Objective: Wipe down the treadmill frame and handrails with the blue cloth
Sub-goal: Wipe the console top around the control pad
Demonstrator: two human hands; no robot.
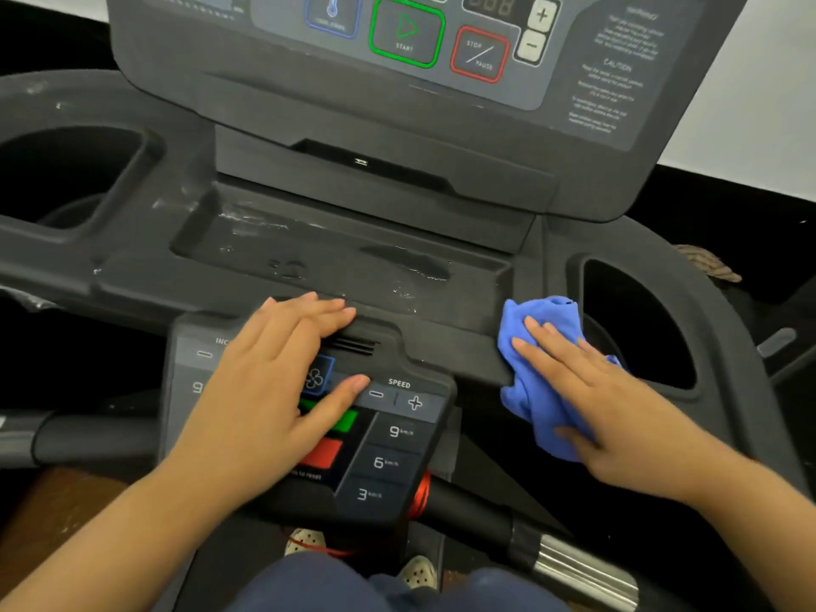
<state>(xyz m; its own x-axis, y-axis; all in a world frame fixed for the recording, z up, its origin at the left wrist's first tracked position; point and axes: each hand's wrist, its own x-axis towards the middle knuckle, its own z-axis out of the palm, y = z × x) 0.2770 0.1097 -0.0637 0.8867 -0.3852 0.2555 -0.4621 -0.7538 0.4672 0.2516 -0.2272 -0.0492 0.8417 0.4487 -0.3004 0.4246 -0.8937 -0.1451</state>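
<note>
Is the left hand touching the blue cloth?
Apart. In the head view the left hand lies flat on the control panel, while the blue cloth sits under the right hand, with bare frame between them.

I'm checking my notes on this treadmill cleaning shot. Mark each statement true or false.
1. The right hand presses the blue cloth on the frame. True.
2. The left hand holds a spray bottle. False: it lies flat and empty on the control panel.
3. The tray shows wet streaks. True.
4. The cloth lies in the right cup holder. False: it lies beside it.
</note>
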